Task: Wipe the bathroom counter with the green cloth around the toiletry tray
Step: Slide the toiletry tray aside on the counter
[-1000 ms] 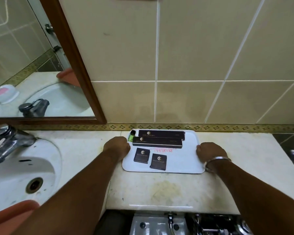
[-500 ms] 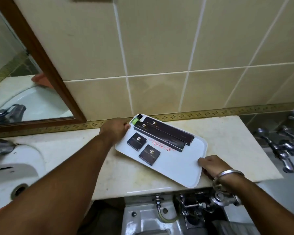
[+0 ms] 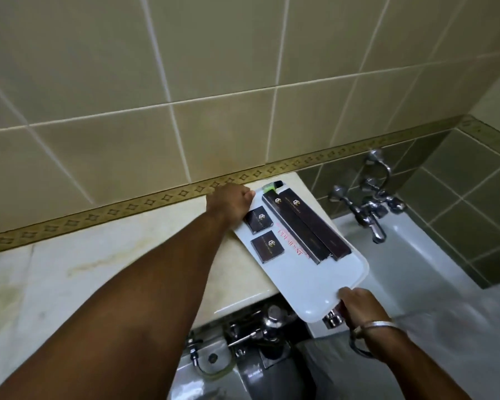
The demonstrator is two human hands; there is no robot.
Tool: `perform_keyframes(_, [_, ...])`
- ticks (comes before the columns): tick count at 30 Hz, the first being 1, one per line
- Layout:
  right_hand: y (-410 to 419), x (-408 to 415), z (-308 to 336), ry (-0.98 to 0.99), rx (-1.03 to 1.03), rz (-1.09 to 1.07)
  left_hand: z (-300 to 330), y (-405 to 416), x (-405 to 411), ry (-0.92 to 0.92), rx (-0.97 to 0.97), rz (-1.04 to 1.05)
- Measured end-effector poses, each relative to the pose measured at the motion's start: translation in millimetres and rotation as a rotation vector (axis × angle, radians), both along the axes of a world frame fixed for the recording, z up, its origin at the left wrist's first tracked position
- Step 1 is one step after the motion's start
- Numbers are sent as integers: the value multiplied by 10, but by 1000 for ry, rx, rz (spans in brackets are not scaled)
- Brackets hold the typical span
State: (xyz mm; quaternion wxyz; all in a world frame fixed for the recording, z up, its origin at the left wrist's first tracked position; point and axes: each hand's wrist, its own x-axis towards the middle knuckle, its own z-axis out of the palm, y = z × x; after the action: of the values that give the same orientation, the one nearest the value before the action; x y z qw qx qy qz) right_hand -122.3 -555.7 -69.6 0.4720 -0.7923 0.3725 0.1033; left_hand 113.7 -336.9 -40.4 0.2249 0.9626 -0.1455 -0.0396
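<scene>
You are looking down at a pale marble bathroom counter [image 3: 133, 272] against a beige tiled wall [image 3: 214, 67] with a gold patterned border strip along its base. The white toiletry tray [image 3: 315, 287] now lies at the far right end of the counter, turned diagonally, with its near corner hanging past the counter's front edge. Half a second ago it sat more toward the middle and lay fully on the marble; a second ago it was square to the wall.

Your left hand [image 3: 231, 204] is closed over the tray's far left edge, close to the border strip. Your right hand [image 3: 358, 306], with a metal bangle [image 3: 378, 324] on the wrist, grips the overhanging near corner, fingers curled under it.

On the tray, two long dark boxes [image 3: 306, 229] lie side by side along its length, two small dark square boxes [image 3: 267, 245] sit to their left, and a small green bottle [image 3: 270, 186] lies at the far end.

The green cloth is not in sight.

To the right, chrome taps [image 3: 367, 209] stand over a white bathtub [image 3: 416, 269], now much more in view than before. The basin and mirror have left the frame. Chrome plumbing [image 3: 260, 324] shows under the counter's edge.
</scene>
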Motion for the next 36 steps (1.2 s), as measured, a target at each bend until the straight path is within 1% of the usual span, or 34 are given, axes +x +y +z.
perform_keyframes(3, [-148, 92, -84, 1, 22, -72, -104, -319, 83, 31, -35, 38])
perform_keyframes(6, [-233, 219, -187, -2, 45, -95, -207, -445, 200, 63, -86, 79])
perform_keyframes(9, [-234, 317, -221, 1, 118, -108, -212, -482, 281, 113, -48, 87])
perform_keyframes(11, [-216, 392, -218, -14, 145, -84, -180, -509, 308, 113, 11, 81])
perform_keyframes(15, [-185, 497, -200, -24, 167, -36, -136, -521, 293, 31, 96, 80])
perform_keyframes(17, [-176, 487, -197, -31, 177, -7, -106, -485, 267, 46, 121, 79])
perform_keyframes(20, [-193, 381, -188, -99, 208, 37, -47, -391, 159, 74, 136, 108])
perform_keyframes(23, [-178, 63, -233, -162, 75, 139, 24, -172, -139, 68, 159, 65])
perform_keyframes(25, [-20, -242, -244, -167, -17, 225, 124, 173, -490, 72, 197, 39])
perform_keyframes(27, [198, -492, -239, -249, -71, 320, 193, 559, -861, 75, 189, 29])
perform_keyframes(29, [623, -597, -162, -368, -52, 498, 270, 1108, -1304, 86, 215, 55])
perform_keyframes(31, [1104, -630, -26, -446, -5, 675, 309, 1626, -1726, 95, 256, 79])
perform_keyframes(34, [1992, -598, 271, -519, 62, 957, 381, 2595, -2425, 84, 325, 223])
perform_keyframes(36, [2724, -574, 470, -601, 94, 1151, 454, 3342, -2958, 105, 372, 360])
